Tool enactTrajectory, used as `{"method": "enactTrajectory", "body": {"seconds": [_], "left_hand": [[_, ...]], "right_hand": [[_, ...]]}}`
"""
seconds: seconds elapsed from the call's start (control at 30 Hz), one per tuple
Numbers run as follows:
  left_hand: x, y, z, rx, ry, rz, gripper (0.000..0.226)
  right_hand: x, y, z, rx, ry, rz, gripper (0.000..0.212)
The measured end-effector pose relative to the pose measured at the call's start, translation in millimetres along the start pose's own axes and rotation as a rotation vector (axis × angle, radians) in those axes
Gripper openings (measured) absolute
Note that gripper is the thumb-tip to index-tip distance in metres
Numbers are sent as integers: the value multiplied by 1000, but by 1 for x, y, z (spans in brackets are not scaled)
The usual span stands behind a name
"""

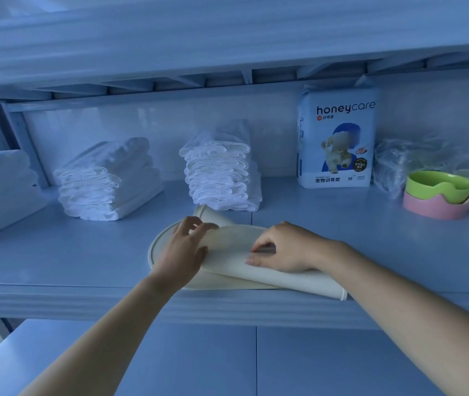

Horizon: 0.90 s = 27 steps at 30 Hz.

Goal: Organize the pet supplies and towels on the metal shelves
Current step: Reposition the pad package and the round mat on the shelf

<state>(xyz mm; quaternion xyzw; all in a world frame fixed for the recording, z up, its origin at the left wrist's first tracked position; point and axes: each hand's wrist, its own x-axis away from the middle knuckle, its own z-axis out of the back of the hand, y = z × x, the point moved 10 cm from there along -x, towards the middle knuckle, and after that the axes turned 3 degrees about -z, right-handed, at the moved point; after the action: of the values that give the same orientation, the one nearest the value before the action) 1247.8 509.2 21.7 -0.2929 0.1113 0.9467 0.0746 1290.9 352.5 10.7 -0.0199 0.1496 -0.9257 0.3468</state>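
We are at the middle metal shelf (342,238), rolling a cream silicone feeding mat (227,244) near its front edge. Our left hand (183,252) lies flat and mostly open across the roll, fingers spread and pressing rather than gripping. Our right hand (282,248) is curled, fingertips pinching the roll's leading fold. The mat's right end (339,294) already overhangs the shelf lip.

The risk, as we judge it, is springback: the mat looks stiff, so easing either hand could let it uncurl and slide forward off the lip. Rolling on toward the back could bump the nearer stack of folded white pads (219,175) just behind the roll's far end and topple it. The second pad stack (104,181), the honeycare training-pad pack (337,138) and the nested pet bowls (439,192) stand well apart and seem safe.
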Motion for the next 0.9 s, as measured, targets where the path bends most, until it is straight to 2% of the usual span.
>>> {"method": "enactTrajectory", "body": {"seconds": [0.03, 0.1, 0.2, 0.37, 0.63, 0.8, 0.83, 0.9], "left_hand": [[3, 9, 3, 4, 36, -118, 39], [10, 17, -5, 129, -54, -232, 30], [19, 15, -19, 195, -227, -231, 51], [13, 13, -33, 48, -375, -176, 59], [-10, 20, -44, -49, -337, -127, 40], [-3, 21, -32, -87, -258, -114, 38], [1, 22, -27, -93, -253, -120, 38], [11, 23, -17, -99, -249, -139, 37]], "right_hand": [[2, 0, -1, 12, -4, -5, 50], [5, 2, -5, 37, -23, -16, 60], [6, 5, -10, 18, -22, -21, 60], [11, 7, -1, -16, 42, -49, 45], [29, 16, 14, 31, 145, -164, 36], [45, 6, 11, 193, 108, -206, 57], [48, 5, 11, 232, 126, -204, 55], [51, 4, 13, 244, 194, -197, 38]]}}
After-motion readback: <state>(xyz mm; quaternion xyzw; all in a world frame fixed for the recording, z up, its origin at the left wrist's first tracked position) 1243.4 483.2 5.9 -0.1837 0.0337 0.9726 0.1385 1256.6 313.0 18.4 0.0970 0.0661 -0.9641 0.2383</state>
